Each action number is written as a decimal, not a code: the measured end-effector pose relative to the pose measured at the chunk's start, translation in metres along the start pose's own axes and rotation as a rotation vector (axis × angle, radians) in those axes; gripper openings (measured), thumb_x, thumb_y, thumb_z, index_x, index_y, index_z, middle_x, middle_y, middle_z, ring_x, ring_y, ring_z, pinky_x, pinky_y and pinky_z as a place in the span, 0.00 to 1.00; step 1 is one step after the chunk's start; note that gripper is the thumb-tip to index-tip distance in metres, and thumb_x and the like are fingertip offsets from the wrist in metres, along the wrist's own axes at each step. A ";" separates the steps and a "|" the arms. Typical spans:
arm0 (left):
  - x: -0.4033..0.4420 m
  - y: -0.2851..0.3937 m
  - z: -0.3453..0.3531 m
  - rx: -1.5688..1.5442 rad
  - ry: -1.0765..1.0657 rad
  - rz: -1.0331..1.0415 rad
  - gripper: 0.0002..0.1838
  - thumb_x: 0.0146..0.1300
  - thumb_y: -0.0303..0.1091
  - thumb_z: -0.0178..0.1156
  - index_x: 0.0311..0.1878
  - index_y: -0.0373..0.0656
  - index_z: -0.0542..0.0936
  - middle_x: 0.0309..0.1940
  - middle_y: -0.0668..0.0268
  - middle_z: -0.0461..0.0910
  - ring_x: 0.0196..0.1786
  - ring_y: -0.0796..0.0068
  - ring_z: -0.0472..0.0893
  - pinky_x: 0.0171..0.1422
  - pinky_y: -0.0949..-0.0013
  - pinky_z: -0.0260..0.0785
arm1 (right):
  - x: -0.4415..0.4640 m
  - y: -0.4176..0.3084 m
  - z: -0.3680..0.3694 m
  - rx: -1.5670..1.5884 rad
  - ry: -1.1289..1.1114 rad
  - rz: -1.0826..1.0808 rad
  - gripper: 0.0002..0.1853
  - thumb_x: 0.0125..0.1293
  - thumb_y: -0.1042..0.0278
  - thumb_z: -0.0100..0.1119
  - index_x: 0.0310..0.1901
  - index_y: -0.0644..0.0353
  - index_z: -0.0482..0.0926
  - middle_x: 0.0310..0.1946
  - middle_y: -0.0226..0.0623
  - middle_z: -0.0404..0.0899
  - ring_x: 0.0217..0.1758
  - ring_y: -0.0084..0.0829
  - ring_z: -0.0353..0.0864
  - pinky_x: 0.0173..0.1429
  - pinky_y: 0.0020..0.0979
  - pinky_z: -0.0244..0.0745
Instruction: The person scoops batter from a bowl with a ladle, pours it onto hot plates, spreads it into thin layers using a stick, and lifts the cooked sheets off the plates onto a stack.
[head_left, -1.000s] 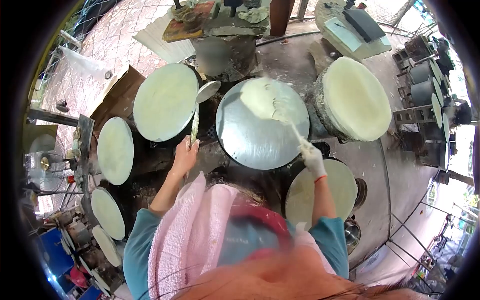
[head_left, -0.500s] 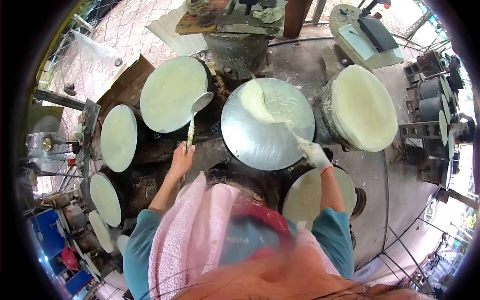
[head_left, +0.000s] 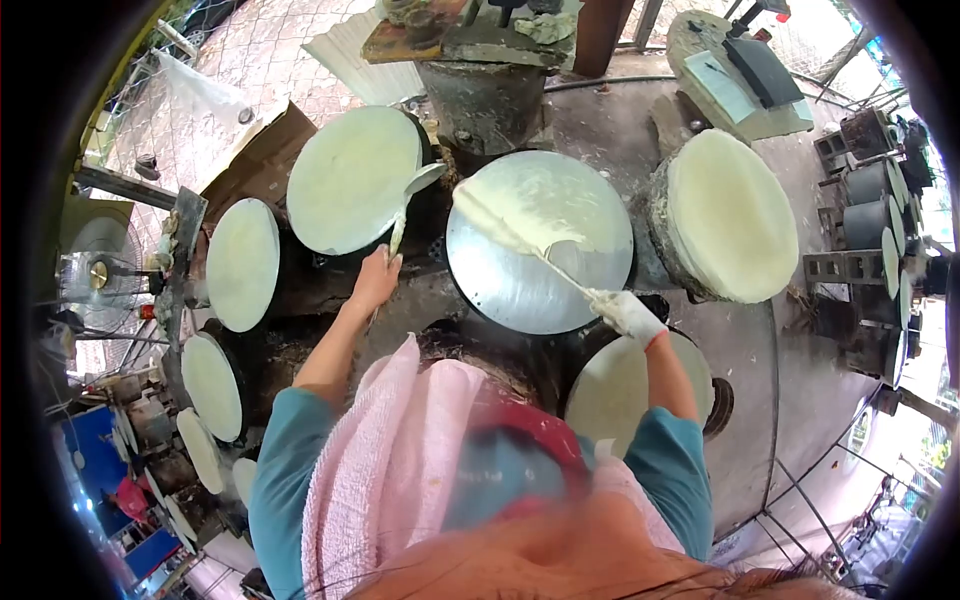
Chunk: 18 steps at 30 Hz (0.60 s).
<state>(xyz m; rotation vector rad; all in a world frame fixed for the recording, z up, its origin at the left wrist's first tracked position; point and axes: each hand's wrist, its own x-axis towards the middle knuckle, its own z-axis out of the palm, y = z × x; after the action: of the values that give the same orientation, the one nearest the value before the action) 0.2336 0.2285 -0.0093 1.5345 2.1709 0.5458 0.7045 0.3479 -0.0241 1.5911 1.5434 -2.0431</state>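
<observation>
My left hand point(head_left: 375, 278) is closed round the batter-caked handle of a ladle point(head_left: 425, 178), whose bowl is beside the right rim of a batter-covered round griddle point(head_left: 355, 185). My right hand point(head_left: 630, 317), in a whitish glove, grips the thin handle of a batter spreader point(head_left: 560, 268). Its batter-coated head lies across a shiny round griddle point(head_left: 500, 305) in front of me. Pale wet batter point(head_left: 560, 200) covers the far part of that plate in an uneven, streaky layer, while bare metal shows on the near side.
More batter-coated round plates stand around me: one at the right point(head_left: 735, 215), one below my right forearm point(head_left: 610, 390), and several at the left point(head_left: 243, 265). A soot-stained drum point(head_left: 485, 105) stands beyond the middle griddle. A fan point(head_left: 98, 275) is at far left.
The spreader head has swept left across the middle griddle, and batter now covers more of its far side. My left hand and the ladle have shifted slightly up and right.
</observation>
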 end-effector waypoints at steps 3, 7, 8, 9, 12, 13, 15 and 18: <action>0.029 0.007 0.016 0.112 -0.061 0.062 0.14 0.66 0.36 0.55 0.38 0.31 0.70 0.27 0.40 0.78 0.36 0.38 0.78 0.39 0.46 0.71 | 0.005 0.051 -0.014 0.131 0.089 -0.272 0.24 0.64 0.69 0.61 0.61 0.65 0.73 0.37 0.24 0.78 0.35 0.13 0.71 0.39 0.18 0.69; 0.047 0.031 0.024 0.370 -0.167 0.140 0.12 0.67 0.35 0.51 0.40 0.33 0.71 0.27 0.46 0.80 0.32 0.46 0.82 0.36 0.48 0.74 | 0.013 0.032 -0.018 0.176 0.290 -0.261 0.23 0.67 0.66 0.60 0.62 0.61 0.73 0.38 0.24 0.77 0.36 0.14 0.71 0.38 0.19 0.69; 0.046 0.036 0.020 0.423 -0.193 0.158 0.12 0.67 0.35 0.51 0.41 0.33 0.71 0.27 0.47 0.81 0.32 0.47 0.82 0.35 0.49 0.74 | 0.015 0.024 -0.019 0.122 0.210 -0.169 0.22 0.67 0.63 0.59 0.62 0.59 0.74 0.33 0.22 0.76 0.31 0.14 0.70 0.32 0.20 0.67; 0.046 0.026 0.023 0.486 -0.214 0.188 0.11 0.66 0.33 0.50 0.42 0.33 0.71 0.27 0.49 0.81 0.32 0.49 0.83 0.34 0.50 0.75 | 0.014 0.013 -0.010 0.108 0.150 -0.131 0.22 0.67 0.62 0.59 0.61 0.58 0.75 0.30 0.21 0.74 0.27 0.14 0.67 0.28 0.20 0.63; 0.018 0.012 0.005 0.526 -0.259 0.246 0.14 0.68 0.35 0.49 0.45 0.32 0.71 0.26 0.49 0.80 0.30 0.47 0.81 0.32 0.47 0.71 | 0.018 0.012 0.016 0.060 0.018 -0.129 0.20 0.68 0.59 0.57 0.60 0.54 0.77 0.24 0.18 0.69 0.18 0.13 0.59 0.20 0.20 0.53; 0.007 -0.003 0.002 0.530 -0.275 0.276 0.12 0.67 0.33 0.46 0.44 0.32 0.71 0.25 0.49 0.80 0.29 0.47 0.81 0.30 0.47 0.72 | 0.025 0.034 0.023 0.029 0.007 -0.201 0.20 0.68 0.59 0.57 0.59 0.54 0.77 0.23 0.18 0.69 0.17 0.12 0.58 0.19 0.20 0.51; -0.021 0.001 -0.013 0.528 -0.380 0.280 0.12 0.67 0.32 0.45 0.43 0.31 0.71 0.25 0.49 0.80 0.29 0.47 0.81 0.31 0.47 0.72 | 0.007 0.047 0.034 -0.066 -0.020 -0.034 0.18 0.69 0.59 0.56 0.58 0.54 0.78 0.22 0.18 0.68 0.15 0.11 0.57 0.17 0.19 0.50; -0.064 -0.015 -0.014 0.472 -0.472 0.389 0.11 0.62 0.27 0.47 0.44 0.30 0.70 0.26 0.49 0.81 0.30 0.48 0.83 0.32 0.49 0.74 | -0.066 0.031 0.075 0.198 0.063 -0.051 0.21 0.64 0.62 0.62 0.58 0.53 0.77 0.22 0.19 0.70 0.14 0.12 0.60 0.15 0.20 0.51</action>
<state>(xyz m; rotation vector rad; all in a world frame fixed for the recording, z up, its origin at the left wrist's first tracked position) 0.2335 0.1622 0.0018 2.0948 1.7103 -0.2356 0.7038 0.2470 0.0019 1.7153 1.4553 -2.2566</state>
